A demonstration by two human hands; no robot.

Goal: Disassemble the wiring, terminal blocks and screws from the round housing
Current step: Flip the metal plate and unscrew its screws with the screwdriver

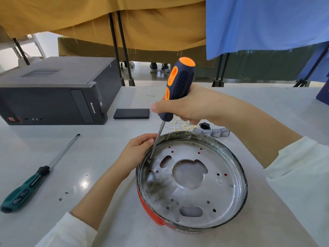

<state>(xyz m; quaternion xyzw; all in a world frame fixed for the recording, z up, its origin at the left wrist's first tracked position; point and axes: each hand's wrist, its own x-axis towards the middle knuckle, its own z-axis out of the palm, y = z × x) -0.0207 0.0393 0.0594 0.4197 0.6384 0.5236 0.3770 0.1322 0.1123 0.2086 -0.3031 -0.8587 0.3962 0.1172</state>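
The round housing point(236, 202) is a shallow metal pan with a red outer wall, lying open side up on the table in front of me. My right hand point(188, 107) grips an orange and dark blue screwdriver point(178, 82); its tip sits on a screw point(149, 160) at the pan's left inner edge. My left hand point(137, 154) holds the pan's left rim, fingers curled over it. Other screws point(193, 144) remain in the plate. Behind the pan lie removed white wires with yellow terminals point(183, 126), grey switch blocks point(216, 133) and a black socket point(204, 125).
A green-handled screwdriver point(30, 184) lies on the table at the left. A black computer case point(53, 93) stands at the back left, with a dark flat box point(131, 113) beside it. Yellow and blue cloths hang behind the table.
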